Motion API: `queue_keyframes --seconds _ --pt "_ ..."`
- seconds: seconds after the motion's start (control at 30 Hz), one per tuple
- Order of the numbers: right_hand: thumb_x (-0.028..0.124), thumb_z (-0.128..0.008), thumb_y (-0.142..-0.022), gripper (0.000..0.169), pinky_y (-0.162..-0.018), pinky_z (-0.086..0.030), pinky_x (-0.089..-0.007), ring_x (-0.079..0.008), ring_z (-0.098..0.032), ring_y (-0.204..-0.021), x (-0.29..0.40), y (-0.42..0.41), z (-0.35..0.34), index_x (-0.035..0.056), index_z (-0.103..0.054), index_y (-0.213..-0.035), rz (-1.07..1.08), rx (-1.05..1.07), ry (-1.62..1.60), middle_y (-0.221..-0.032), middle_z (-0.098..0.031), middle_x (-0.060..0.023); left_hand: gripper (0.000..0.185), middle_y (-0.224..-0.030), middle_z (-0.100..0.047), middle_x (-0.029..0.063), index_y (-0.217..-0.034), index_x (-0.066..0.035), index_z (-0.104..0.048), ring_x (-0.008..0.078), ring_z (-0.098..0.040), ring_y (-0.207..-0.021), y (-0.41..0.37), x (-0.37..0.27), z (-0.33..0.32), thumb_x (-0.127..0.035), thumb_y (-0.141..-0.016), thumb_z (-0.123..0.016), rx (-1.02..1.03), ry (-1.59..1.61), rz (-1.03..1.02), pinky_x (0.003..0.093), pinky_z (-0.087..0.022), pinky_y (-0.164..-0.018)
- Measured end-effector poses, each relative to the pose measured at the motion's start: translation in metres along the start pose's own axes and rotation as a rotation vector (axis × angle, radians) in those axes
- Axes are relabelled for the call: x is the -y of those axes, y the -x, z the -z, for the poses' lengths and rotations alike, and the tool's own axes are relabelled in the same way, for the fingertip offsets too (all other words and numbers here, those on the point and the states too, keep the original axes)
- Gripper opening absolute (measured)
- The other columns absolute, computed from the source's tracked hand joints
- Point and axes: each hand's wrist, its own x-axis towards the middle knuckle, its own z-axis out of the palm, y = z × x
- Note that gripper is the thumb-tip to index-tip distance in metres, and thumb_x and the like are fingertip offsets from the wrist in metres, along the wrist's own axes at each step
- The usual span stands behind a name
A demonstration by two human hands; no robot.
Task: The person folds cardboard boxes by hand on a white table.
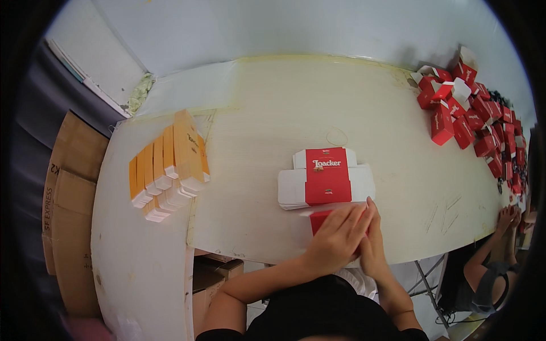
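Note:
A red Loacker carton is held between my two hands near the front edge of the table. My left hand lies over it and hides most of it. At its right end my right hand presses with the fingers upright and close to the left fingertips. Whether the carton is fully folded cannot be seen. Just beyond my hands rests a stack of flat, unfolded red-and-white Loacker cartons, printed side up.
Formed red cartons are heaped at the far right, some with flaps up. Yellow-orange boxes with white ends are piled at left. A rubber band lies on the table. Another person's hands work at the right edge.

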Motion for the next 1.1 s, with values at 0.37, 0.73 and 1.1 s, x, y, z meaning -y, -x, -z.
queue_keyframes --seconds 0.37,0.73,1.1 --pt "0.044 -0.042 -0.095 0.069 -0.099 -0.039 -0.0436 -0.0266 -0.046 -0.125 -0.041 -0.067 0.262 0.0167 -0.012 -0.151 -0.139 -1.034 -0.616 -0.144 -0.038 -0.0162 0.116 -0.149 -0.023 0.0244 -0.148 -0.01 -0.025 0.0413 -0.021 -0.139 -0.041 0.073 0.06 -0.05 -0.057 -0.085 0.291 -0.229 0.197 0.0643 -0.016 -0.109" --pt "0.026 -0.087 -0.057 0.087 -0.105 -0.03 -0.0501 -0.0365 -0.031 -0.134 -0.054 -0.088 0.058 0.0066 -0.044 -0.13 0.355 0.183 0.866 -0.14 -0.037 -0.0173 0.124 -0.146 -0.026 0.022 -0.148 -0.012 -0.026 0.0377 -0.022 -0.137 -0.056 0.126 0.037 -0.052 -0.047 -0.087 0.77 -0.37 0.301 0.0619 -0.018 -0.107" --pt "0.0 -0.073 -0.055 0.051 -0.101 -0.032 -0.0508 -0.0434 -0.026 -0.134 -0.064 -0.093 0.036 0.0102 -0.045 -0.097 0.342 0.087 0.525 -0.136 -0.034 -0.0199 0.113 -0.14 -0.032 0.0239 -0.142 -0.013 -0.037 0.0399 -0.031 -0.13 -0.045 0.095 0.031 -0.043 -0.045 -0.087 0.383 -0.555 0.096 0.0599 -0.023 -0.103"
